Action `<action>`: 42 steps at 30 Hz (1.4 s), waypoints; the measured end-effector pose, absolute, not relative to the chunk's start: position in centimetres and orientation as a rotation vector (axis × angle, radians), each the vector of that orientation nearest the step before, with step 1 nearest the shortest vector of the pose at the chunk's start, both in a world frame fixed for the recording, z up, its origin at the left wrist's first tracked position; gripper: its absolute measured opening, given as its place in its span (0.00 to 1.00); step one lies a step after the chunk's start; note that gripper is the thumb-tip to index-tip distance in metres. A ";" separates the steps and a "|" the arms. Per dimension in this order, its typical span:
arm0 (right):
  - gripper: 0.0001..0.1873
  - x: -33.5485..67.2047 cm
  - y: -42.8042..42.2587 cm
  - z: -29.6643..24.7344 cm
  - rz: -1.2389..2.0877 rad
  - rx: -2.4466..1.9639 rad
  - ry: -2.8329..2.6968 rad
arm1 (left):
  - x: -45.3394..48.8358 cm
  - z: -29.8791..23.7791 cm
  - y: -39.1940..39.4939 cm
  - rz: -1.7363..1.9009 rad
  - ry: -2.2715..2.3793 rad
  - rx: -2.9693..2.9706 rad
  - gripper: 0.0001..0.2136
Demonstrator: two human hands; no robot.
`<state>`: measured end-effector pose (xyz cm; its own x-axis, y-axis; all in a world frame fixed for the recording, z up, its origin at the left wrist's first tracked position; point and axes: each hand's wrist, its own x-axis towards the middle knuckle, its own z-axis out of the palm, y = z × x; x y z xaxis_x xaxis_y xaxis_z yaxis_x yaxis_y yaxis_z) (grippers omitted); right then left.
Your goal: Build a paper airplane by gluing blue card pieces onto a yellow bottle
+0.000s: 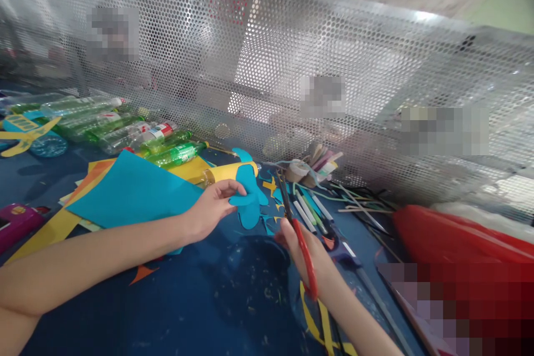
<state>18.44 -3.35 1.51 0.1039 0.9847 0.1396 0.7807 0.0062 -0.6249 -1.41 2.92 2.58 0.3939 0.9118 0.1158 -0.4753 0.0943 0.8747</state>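
My left hand point(208, 208) pinches a small blue paper cutout point(244, 199) between thumb and fingers. Right behind it are larger rounded blue shapes point(249, 218); whether they are joined to the held one, I cannot tell. A bottle wrapped in yellow paper point(231, 172) lies just beyond my left fingers. In my right hand point(323, 264) is a pair of red-handled scissors point(307, 267), blades pointing away from me and apart from the blue cutout. Blue and yellow scraps point(270, 186) lie between the hands, and a blue sheet point(133, 194) rests under my left forearm.
Plastic bottles point(179, 154) lie in rows at the back left. Markers point(306, 208), a glue gun point(344, 253) and cups of sticks point(317, 169) are to the right, near a red bag point(442, 233). A perforated metal panel point(267, 61) stands behind the blue table point(167, 311).
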 end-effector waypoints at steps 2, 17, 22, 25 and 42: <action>0.23 18.6 -3.2 2.1 0.332 -1.943 -1.740 | -1.4 2.4 2.9 1.084 0.528 1.037 0.06; 0.25 21.3 -1.2 -0.3 -0.012 -2.357 -1.822 | -1.1 1.0 2.8 0.978 0.568 1.312 0.09; 0.25 21.5 -1.5 -1.4 -0.389 -2.138 -1.975 | -1.0 0.4 2.9 0.970 0.567 1.406 0.06; 0.22 21.4 -1.7 -1.8 -0.447 -2.083 -1.995 | -1.0 -0.1 3.1 0.970 0.560 1.486 0.05; 0.08 16.7 -3.8 0.3 0.356 -1.355 -1.914 | -1.0 -0.5 2.3 0.860 0.547 1.683 0.16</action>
<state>16.73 -3.77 0.27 -0.1575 0.8965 0.4141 0.6880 0.4004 -0.6052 -1.02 2.30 -0.53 0.6281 0.7327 0.2620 -0.0738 -0.2790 0.9574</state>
